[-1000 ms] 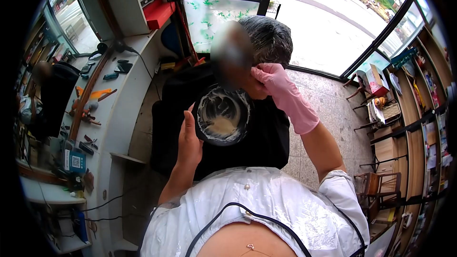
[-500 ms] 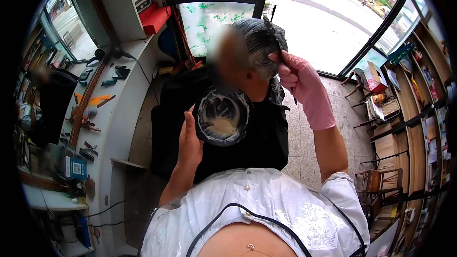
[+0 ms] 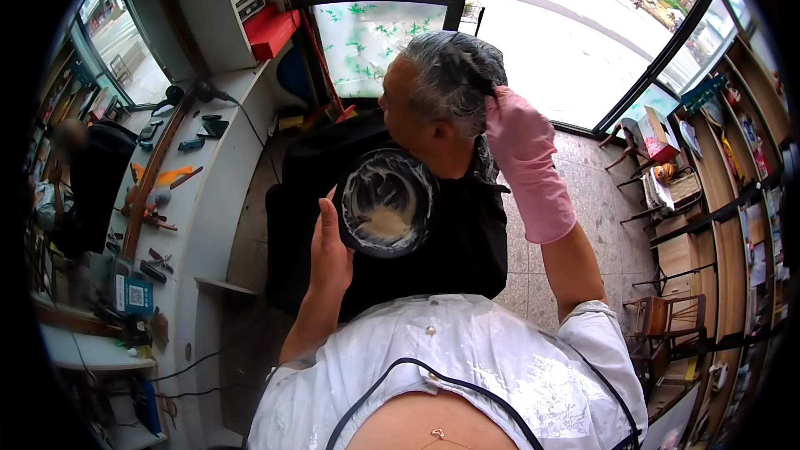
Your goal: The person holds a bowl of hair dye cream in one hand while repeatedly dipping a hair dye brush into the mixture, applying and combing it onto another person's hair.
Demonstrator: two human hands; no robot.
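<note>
My left hand (image 3: pixel 331 242), bare, holds a black bowl (image 3: pixel 387 202) with pale cream in it and smeared round its inner wall. The thumb lies along the outside of the bowl; the other fingers are hidden beneath. A seated person under a black cape (image 3: pixel 467 242) is in front of me, head turned left, with grey hair (image 3: pixel 454 75) that looks wet and coated. My right hand (image 3: pixel 521 137), in a pink glove, is closed at the back of the head. It grips a dark applicator (image 3: pixel 475 75), mostly hidden, that lies against the hair.
A white counter (image 3: pixel 204 179) with clips, tools and a cable runs along the left, beside a mirror. A red box (image 3: pixel 271 33) sits on it at the back. Chairs (image 3: pixel 667 317) and shelves (image 3: pixel 725 258) line the right. Glass panels and a doorway are beyond the person.
The applicator has swung from upright to slanting across the hair at the back of the head. My right hand has turned, its fingers now pointing up. The bowl has barely moved.
</note>
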